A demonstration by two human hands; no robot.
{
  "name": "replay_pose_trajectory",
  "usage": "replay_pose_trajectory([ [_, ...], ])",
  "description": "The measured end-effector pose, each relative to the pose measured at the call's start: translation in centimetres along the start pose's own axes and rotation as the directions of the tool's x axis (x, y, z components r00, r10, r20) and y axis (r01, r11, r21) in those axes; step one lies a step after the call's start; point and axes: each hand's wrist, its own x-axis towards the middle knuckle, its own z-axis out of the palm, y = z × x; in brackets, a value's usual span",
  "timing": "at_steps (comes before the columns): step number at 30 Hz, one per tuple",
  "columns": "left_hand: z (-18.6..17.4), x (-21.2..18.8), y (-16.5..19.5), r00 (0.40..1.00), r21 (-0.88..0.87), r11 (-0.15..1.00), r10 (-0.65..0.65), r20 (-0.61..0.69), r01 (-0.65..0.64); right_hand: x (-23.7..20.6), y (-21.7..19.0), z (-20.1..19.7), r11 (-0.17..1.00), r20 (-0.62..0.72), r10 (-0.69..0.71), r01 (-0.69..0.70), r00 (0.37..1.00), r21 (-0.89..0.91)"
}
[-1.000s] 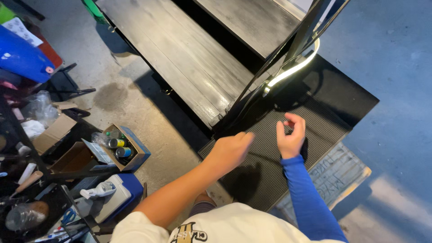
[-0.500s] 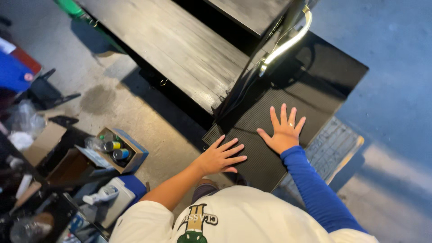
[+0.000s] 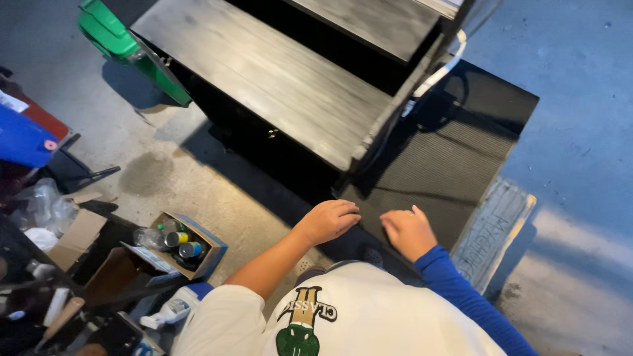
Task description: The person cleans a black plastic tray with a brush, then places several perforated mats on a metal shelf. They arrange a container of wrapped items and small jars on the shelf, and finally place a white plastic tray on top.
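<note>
Seen from above, a person in a white shirt with a green printed emblem leans over a black textured panel (image 3: pixel 435 165) lying flat on a concrete floor (image 3: pixel 191 178). The left hand (image 3: pixel 328 220), on a bare forearm, rests at the panel's near edge with its fingers curled under in a loose fist; its grip is closed, though whether it pinches the panel's edge or merely presses on it cannot be told. The right hand (image 3: pixel 409 232), at the end of a blue sleeve (image 3: pixel 461 296), lies on the panel just beside the left, fingers likewise bent inward, knuckles up, holding nothing that shows. The two hands sit near each other but apart.

Across the panel's far part stands a dark wooden bench (image 3: pixel 277 86) with plank top, and a white curved strip (image 3: pixel 438 66) runs along its right end, above the panel. A pale slatted board (image 3: pixel 494 231) lies under the panel's right edge, on the floor.

At the upper left, a green bin (image 3: pixel 125 46) rests against the bench. On the floor to the person's left sits an open cardboard box (image 3: pixel 191 247) holding several spray cans (image 3: pixel 178 238), with loose cardboard (image 3: pixel 76 237) and crumpled clear plastic (image 3: pixel 43 204) near it. A blue container (image 3: pixel 23 142) stands at the left edge of the view.
</note>
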Motion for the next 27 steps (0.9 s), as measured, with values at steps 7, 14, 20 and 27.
replay_pose_trajectory([
  [7,-6.2,-1.3,-0.1,0.987,-0.037,0.991,-0.133,-0.09,0.13,6.3,0.3,-4.0,0.866,-0.156,0.299,-0.199,0.942,0.458],
  [14,-7.9,-1.5,-0.2,0.964,-0.023,0.978,-0.21,-0.16,0.209,13.8,5.4,-4.8,0.803,-0.32,0.367,-0.123,0.874,0.583],
  [20,-7.7,0.3,-1.2,0.947,-0.003,0.966,-0.254,-0.197,0.258,20.7,7.9,-3.3,0.8,-0.396,0.35,-0.051,0.849,0.599],
  [27,-6.1,3.1,-2.3,0.934,0.04,0.955,-0.278,-0.224,0.293,22.3,8.5,-2.4,0.837,-0.501,0.232,0.091,0.834,0.54],
])
